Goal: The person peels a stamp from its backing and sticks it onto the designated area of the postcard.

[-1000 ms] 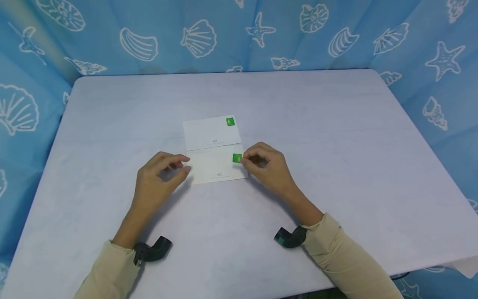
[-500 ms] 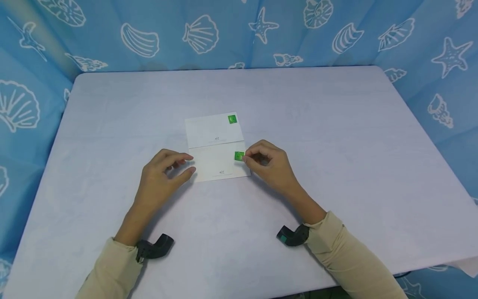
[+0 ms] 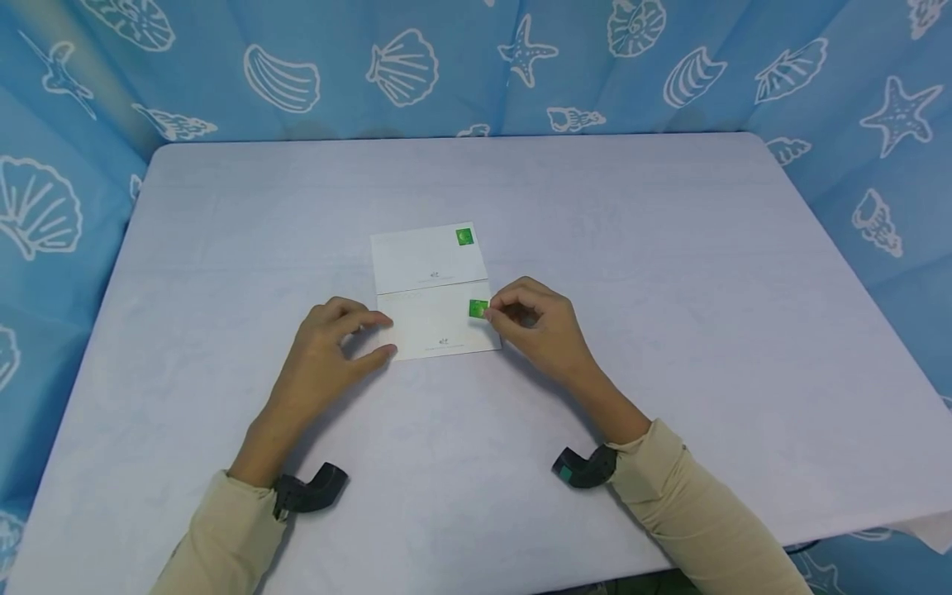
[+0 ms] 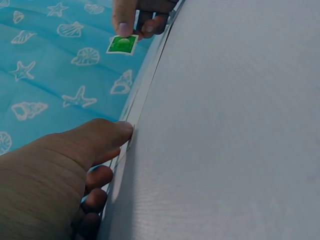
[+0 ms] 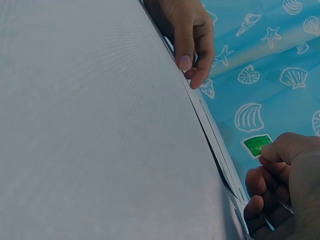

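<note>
Two white envelopes lie on the table, one above the other in the head view. The upper envelope (image 3: pixel 416 256) has a green stamp (image 3: pixel 464 237) in its top right corner. Between thumb and forefinger, my right hand (image 3: pixel 539 326) pinches another green stamp (image 3: pixel 478 309) over the right side of the lower envelope (image 3: pixel 424 318). The right wrist view shows this pinched stamp (image 5: pixel 254 144) held above the paper. My left hand (image 3: pixel 330 347) is at the lower envelope's left edge, thumb and forefinger apart, fingertips right at the paper.
A white cloth (image 3: pixel 595 207) covers the table. Blue curtain (image 3: pixel 335 66) with white shell and starfish prints hangs behind and at the sides. Each wrist wears a black camera (image 3: pixel 311 489), near the beige sleeves.
My left hand has shifted slightly right onto the lower envelope's edge, its thumb and forefinger spreading wider. The right hand keeps its pinch on the stamp. The head view has tilted a little.
</note>
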The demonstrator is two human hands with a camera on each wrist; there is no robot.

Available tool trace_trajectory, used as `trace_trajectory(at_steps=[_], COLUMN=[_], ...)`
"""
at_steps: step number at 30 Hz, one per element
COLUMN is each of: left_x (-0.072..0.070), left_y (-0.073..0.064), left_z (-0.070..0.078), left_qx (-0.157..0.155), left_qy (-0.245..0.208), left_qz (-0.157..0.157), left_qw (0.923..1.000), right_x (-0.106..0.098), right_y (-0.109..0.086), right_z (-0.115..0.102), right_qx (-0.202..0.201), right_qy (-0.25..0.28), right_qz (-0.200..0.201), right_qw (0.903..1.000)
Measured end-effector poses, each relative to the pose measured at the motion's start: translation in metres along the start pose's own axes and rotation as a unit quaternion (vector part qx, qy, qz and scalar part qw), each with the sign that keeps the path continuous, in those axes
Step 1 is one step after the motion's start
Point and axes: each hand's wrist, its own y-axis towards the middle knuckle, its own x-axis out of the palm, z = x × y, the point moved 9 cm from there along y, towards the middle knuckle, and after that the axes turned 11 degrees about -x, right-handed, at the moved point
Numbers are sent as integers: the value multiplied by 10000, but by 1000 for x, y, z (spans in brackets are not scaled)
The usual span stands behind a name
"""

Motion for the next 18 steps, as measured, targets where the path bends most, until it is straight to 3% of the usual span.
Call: trace_trajectory(at_steps=[8, 13, 18], left_x=[0, 0, 2], left_y=[-1, -1, 0], left_z=[4, 3, 2], left_qx=[234, 237, 193], left_qy=[94, 146, 209], left_qz=[43, 30, -6], left_qw=[9997, 9996, 9996], right_x=[1, 2, 0], right_y=[1, 0, 2], right_z=[12, 37, 43], right_qx=[-11, -10, -103], right_qy=[-80, -155, -244], right_qz=[3, -12, -4], right_qw=[10000, 9999, 9996])
